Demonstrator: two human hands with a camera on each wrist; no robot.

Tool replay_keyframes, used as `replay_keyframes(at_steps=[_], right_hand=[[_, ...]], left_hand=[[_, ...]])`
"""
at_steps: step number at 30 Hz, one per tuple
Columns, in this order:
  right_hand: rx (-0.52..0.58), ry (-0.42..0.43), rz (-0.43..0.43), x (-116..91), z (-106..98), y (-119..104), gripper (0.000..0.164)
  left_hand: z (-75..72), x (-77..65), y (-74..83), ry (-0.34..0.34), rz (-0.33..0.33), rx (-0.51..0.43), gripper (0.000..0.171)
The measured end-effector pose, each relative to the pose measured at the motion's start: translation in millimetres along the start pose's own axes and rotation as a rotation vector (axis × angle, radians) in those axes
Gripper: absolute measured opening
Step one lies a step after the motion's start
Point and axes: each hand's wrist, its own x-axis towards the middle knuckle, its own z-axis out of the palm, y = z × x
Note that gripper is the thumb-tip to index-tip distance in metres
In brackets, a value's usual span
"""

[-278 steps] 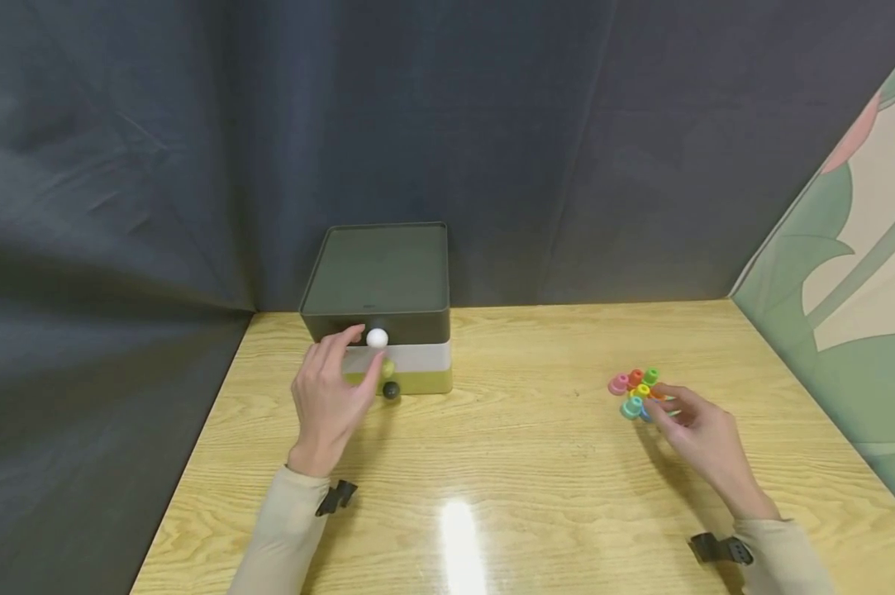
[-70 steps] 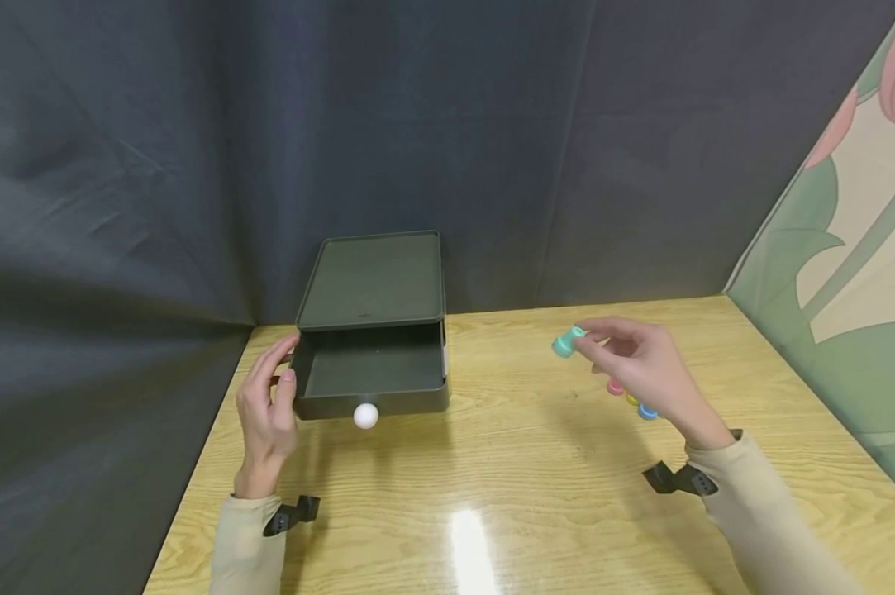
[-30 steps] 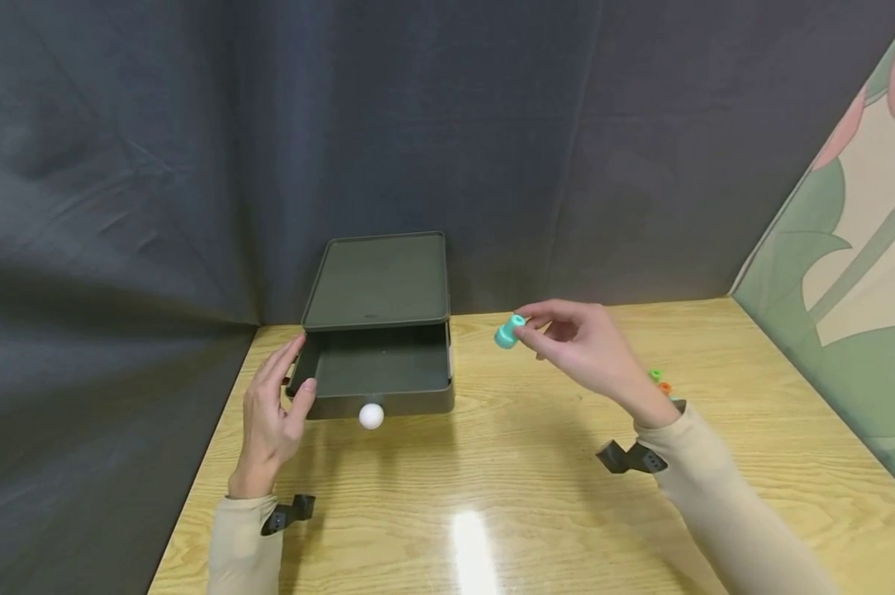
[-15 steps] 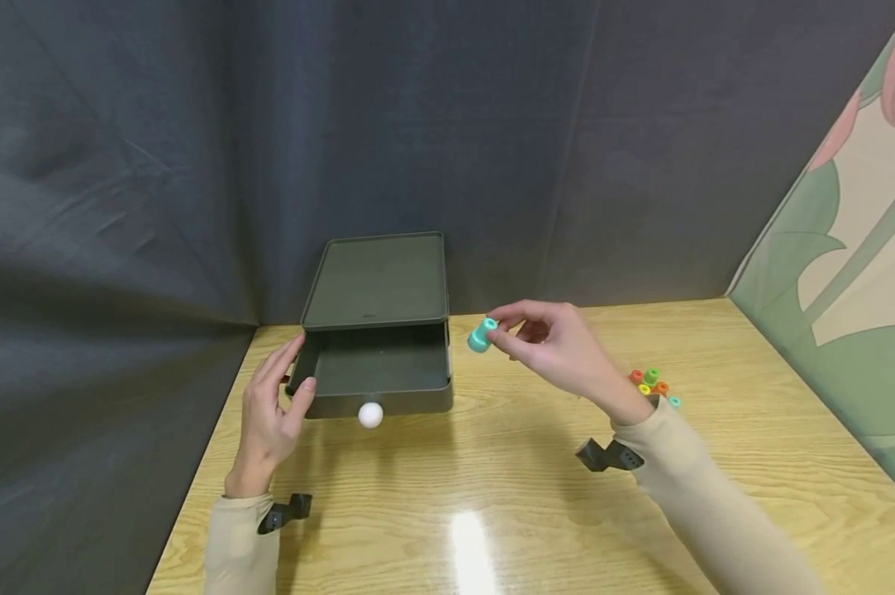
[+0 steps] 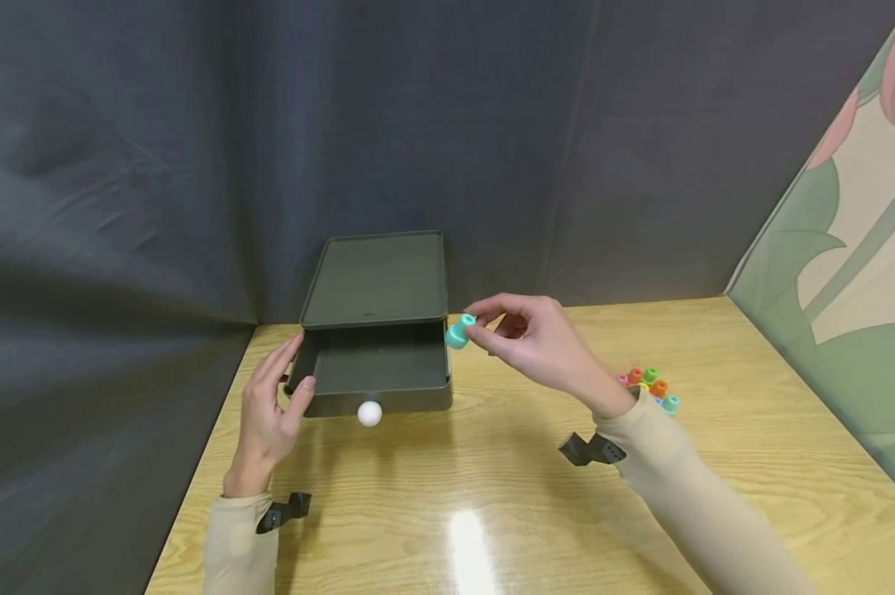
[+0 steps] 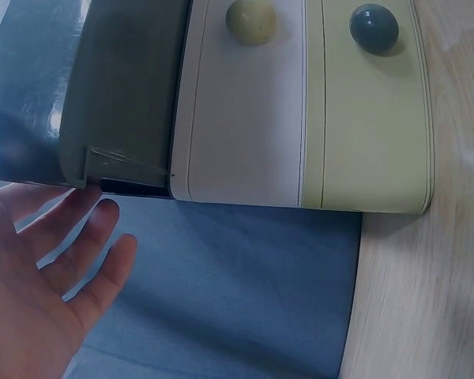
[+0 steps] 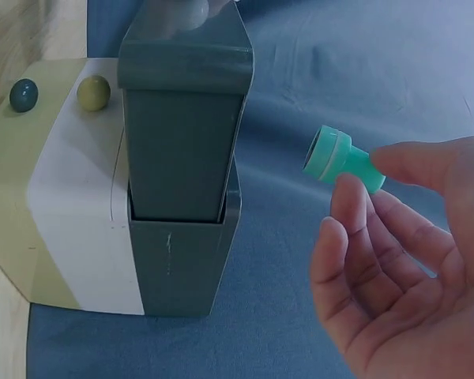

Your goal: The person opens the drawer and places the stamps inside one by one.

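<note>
My right hand (image 5: pixel 540 343) pinches a small turquoise peg-shaped piece (image 7: pixel 342 158) between thumb and fingertips. One end of the piece is wide and dark inside; the other is a narrower stem. It is held up near the right side of the pulled-out dark drawer (image 5: pixel 398 403), overlapping that edge in the head view. My left hand (image 5: pixel 272 409) is by the drawer's left side, fingers spread and relaxed, its thumb near the front corner. In the left wrist view its fingertips (image 6: pixel 107 209) are right at the drawer's edge. The drawer has a white round knob (image 5: pixel 369 413) and a bare inside.
The dark box top (image 5: pixel 376 277) stands above the drawer. Below it, a white drawer (image 6: pixel 249 118) and a yellow-green drawer (image 6: pixel 371 126) are closed. Several coloured pieces like the held one, such as an orange piece (image 5: pixel 659 388), sit at right, partly behind my sleeve. A dark curtain (image 5: pixel 507 165) hangs behind.
Over the last seconds the dark drawer was pulled out and the turquoise piece lifted from the group. My right hand has carried it left to the drawer; my left hand has stayed nearly still lately.
</note>
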Motion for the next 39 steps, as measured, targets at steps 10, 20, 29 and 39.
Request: replay_keyframes(at_steps=[10,20,29,39], right_hand=[[0.025,-0.02,0.003,4.8,6.6,-6.9,0.022],[0.026,-0.033,0.008,9.3,20.4,-11.7,0.02],[0.039,-0.04,-0.043,18.0,29.0,-17.4,0.019],[0.054,-0.066,-0.069,31.0,42.4,-19.0,0.016]], left_hand=[[0.0,0.1,-0.6,-0.008,0.008,-0.002,0.06],[-1.4,-3.6,-1.9,-0.008,0.015,0.004,0.061],[-0.9,-3.8,-1.4,-0.007,0.022,0.01,0.061],[1.0,-5.2,0.8,-0.007,0.013,-0.006,0.061]])
